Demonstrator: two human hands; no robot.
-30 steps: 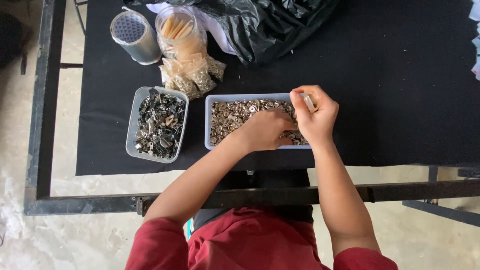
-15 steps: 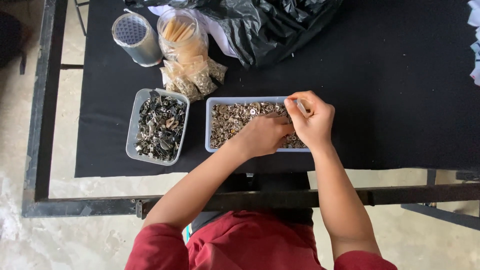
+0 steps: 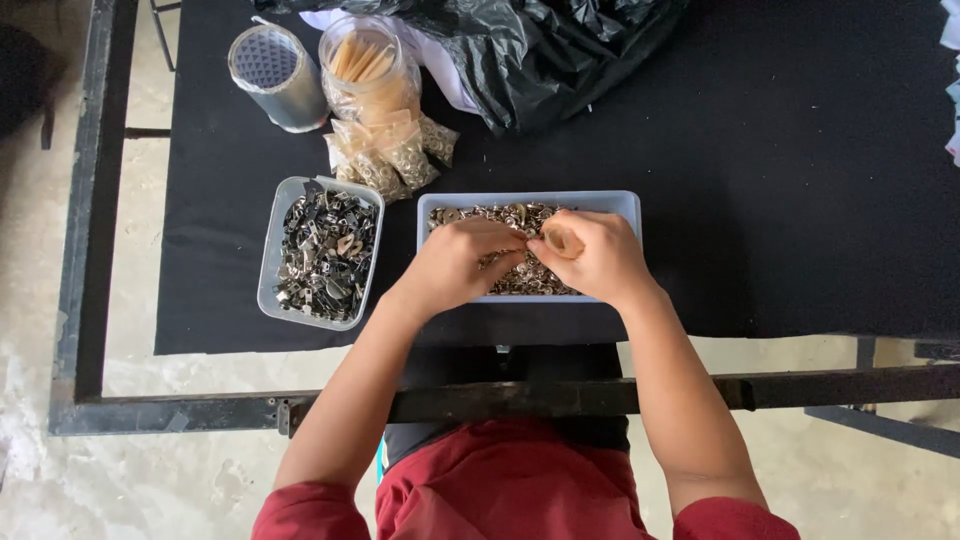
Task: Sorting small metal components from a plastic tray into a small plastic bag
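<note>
Over the white tray (image 3: 628, 205) of small brass-coloured metal pieces (image 3: 500, 215), seen from the head camera, left hand (image 3: 455, 265) and right hand (image 3: 595, 258) meet, fingertips pinched around something tiny that cannot be made out. Tray looks nearly full; beside it the clear tub (image 3: 272, 240) holds dark metal parts heaped nearly to its rim.

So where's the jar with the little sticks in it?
The clear jar of sticks stands at the far left of the black table, just right of the grey mesh-topped can and behind the small bags of metal bits.
</note>
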